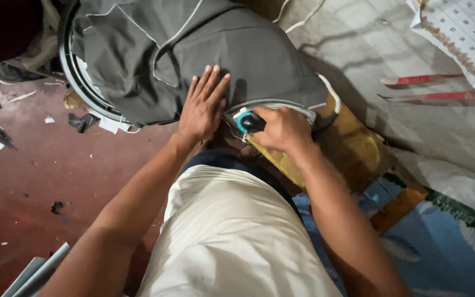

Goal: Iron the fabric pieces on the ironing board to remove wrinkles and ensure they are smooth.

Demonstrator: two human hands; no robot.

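— Where is the cloth?

— The grey fabric [155,49] lies draped over a round frame in the upper middle of the frame, its lower edge near the centre, where both hands meet.

— What are the hands doing?

— The left hand [202,107] lies flat on the cloth, fingers straight and slightly spread, holding nothing. The right hand [284,129] is closed around a small black tool with a teal ring [246,122] (its working end is hidden), just beside the left.

— How to do this well?

— I'd judge: keep the flat palm pressing the cloth taut and guide the tool slowly along the edge, fingertips out of its path.

— And the arms?

— Both forearms reach up from the bottom, converging at centre.
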